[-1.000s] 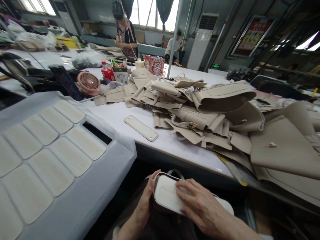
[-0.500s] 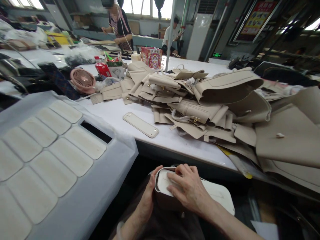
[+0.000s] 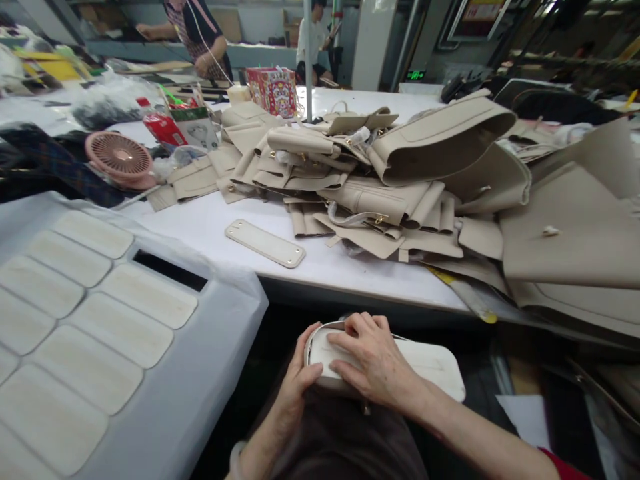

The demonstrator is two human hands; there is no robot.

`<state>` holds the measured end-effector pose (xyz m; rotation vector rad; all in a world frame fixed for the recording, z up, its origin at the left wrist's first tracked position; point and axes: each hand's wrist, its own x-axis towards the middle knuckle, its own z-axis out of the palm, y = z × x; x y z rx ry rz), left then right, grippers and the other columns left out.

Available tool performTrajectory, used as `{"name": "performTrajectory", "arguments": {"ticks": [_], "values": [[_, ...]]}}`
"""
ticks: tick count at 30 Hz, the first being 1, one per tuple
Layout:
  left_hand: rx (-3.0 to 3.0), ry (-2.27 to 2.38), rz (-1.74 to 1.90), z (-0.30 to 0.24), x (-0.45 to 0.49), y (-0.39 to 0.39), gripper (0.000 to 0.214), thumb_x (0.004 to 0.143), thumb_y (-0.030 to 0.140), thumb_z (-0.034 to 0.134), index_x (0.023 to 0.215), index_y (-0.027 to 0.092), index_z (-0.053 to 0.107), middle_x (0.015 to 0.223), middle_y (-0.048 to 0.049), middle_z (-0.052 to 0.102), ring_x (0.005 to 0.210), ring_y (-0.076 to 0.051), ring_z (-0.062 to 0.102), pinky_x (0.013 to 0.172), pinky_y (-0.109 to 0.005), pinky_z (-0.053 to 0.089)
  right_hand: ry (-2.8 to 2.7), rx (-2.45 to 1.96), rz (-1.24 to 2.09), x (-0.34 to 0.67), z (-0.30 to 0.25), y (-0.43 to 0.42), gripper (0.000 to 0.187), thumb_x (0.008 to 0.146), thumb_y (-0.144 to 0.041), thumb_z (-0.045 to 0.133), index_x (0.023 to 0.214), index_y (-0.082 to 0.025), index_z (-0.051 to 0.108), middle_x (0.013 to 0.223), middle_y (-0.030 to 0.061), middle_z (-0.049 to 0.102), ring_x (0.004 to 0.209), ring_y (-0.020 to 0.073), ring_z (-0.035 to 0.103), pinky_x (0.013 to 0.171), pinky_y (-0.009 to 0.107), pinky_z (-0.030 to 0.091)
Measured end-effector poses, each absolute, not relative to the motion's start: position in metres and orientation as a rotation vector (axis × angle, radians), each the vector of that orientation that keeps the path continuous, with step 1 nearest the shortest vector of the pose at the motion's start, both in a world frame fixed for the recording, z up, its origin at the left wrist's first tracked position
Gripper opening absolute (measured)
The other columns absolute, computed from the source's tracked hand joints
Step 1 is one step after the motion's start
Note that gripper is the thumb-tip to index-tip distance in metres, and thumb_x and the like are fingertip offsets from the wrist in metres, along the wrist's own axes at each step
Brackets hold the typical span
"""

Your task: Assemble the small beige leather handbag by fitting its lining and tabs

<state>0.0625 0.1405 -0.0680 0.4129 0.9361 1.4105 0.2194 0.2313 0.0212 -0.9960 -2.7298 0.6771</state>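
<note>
Over my lap is a beige bag body (image 3: 336, 386), turned so that its long rounded end faces up. A white base panel (image 3: 434, 365) lies in that end, its right part sticking out past my wrist. My left hand (image 3: 296, 373) grips the left rim of the bag body, fingers outside and thumb on the panel's edge. My right hand (image 3: 367, 360) lies across the panel, some fingers curled over the far rim and the thumb and forefinger pressing on its white face. The underside of the bag body is hidden.
Rounded white panels (image 3: 123, 320) lie in rows on a covered board (image 3: 220, 347) at left. A beige strip with metal studs (image 3: 265, 243) lies on the white table (image 3: 345, 280). Beige bag pieces (image 3: 375, 200) are heaped behind it. A pink fan (image 3: 120, 160) stands left; two people are farther back.
My left thumb has come over the rim onto the panel. The panel's left end sits closer against the rim. The view has tilted down and shifted slightly right.
</note>
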Motion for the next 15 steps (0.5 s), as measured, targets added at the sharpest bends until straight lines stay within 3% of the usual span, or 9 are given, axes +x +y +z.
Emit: {"name": "performTrajectory", "arguments": {"ticks": [7,15], "values": [[0.516,0.941,1.191,-0.060,0.045,0.144,0.089,0.061,0.023,0.067,0.145,0.029,0.036,0.146,-0.0083,0.051,0.133,-0.038,0.044,0.112,-0.052,0.032,-2.728,-0.998,0.673,0.220,0.018,0.233,0.020,0.088,-0.039,0.070,0.101,-0.026,0.063,0.101,0.0030,0.052,0.096,0.0215,0.045,0.085,0.039,0.028],[0.568,0.960,1.023,-0.044,0.037,0.148,0.109,0.050,0.011,0.057,0.150,0.032,0.018,0.155,-0.0047,0.037,0.140,-0.034,0.037,0.115,-0.049,0.025,-2.713,-1.021,0.663,0.220,0.016,0.236,0.032,0.084,-0.043,0.075,0.111,-0.031,0.063,0.099,0.0014,0.052,0.094,0.0205,0.046,0.083,0.038,0.028]]}}
